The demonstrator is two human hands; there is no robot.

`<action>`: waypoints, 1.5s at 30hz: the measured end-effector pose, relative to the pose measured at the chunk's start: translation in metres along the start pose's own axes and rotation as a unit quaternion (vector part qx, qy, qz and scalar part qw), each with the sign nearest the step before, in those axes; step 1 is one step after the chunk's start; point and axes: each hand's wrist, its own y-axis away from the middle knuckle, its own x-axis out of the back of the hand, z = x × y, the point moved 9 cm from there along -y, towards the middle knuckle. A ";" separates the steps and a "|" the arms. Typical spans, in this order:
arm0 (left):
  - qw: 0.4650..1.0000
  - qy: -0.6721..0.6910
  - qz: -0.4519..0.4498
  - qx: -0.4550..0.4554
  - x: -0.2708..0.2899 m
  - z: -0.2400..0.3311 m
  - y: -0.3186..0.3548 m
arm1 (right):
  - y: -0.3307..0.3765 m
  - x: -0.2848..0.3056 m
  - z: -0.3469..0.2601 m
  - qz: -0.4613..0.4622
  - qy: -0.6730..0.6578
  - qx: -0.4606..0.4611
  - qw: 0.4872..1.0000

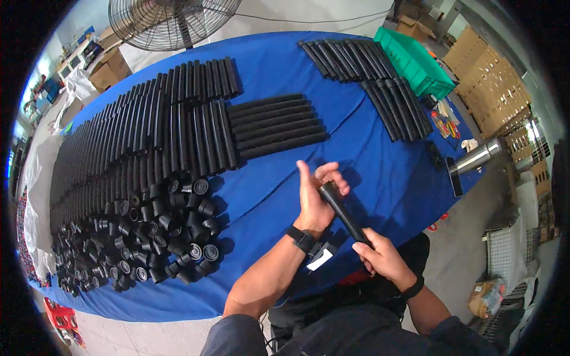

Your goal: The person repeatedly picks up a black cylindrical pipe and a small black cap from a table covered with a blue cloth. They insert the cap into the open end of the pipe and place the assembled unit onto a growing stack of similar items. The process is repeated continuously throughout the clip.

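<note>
In the head view, the right hand [382, 255] is wrapped around the lower end of a black tube [344, 212] over the near edge of the blue-covered table [258, 204]. Left hand [314, 204] is loosely spread at the tube's upper end, can't tell if it's touching; black caps [159, 241] are heaped near the table's left end, green crate [415, 65] at its far right.

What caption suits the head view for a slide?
Right hand grips a black tube, its far end at the open left hand, by a blue cloth bearing tube rows and heaped caps.
</note>
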 end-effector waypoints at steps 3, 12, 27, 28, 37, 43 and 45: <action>0.999 0.034 0.007 0.001 -0.008 0.005 0.004 | 0.005 0.010 -0.025 0.066 0.096 0.142 0.983; 0.998 -0.048 0.010 -0.026 -0.005 0.008 0.001 | 0.009 0.020 0.013 0.031 -0.070 0.061 0.995; 0.999 -0.036 0.013 -0.033 0.006 0.007 -0.001 | 0.017 -0.012 0.012 -0.110 -0.129 0.006 0.985; 0.999 -0.035 0.012 -0.033 0.006 0.007 -0.002 | 0.018 -0.012 0.010 -0.103 -0.126 0.006 0.987; 0.996 -0.072 0.035 -0.025 0.002 0.003 0.001 | 0.020 -0.008 0.014 -0.087 -0.126 0.015 0.988; 0.998 0.001 -0.066 0.018 -0.002 0.001 -0.002 | 0.028 -0.028 0.011 -0.177 -0.454 -0.077 0.870; 0.999 -0.024 -0.031 0.008 -0.003 0.000 -0.002 | 0.026 -0.029 0.020 -0.215 -0.468 -0.067 0.854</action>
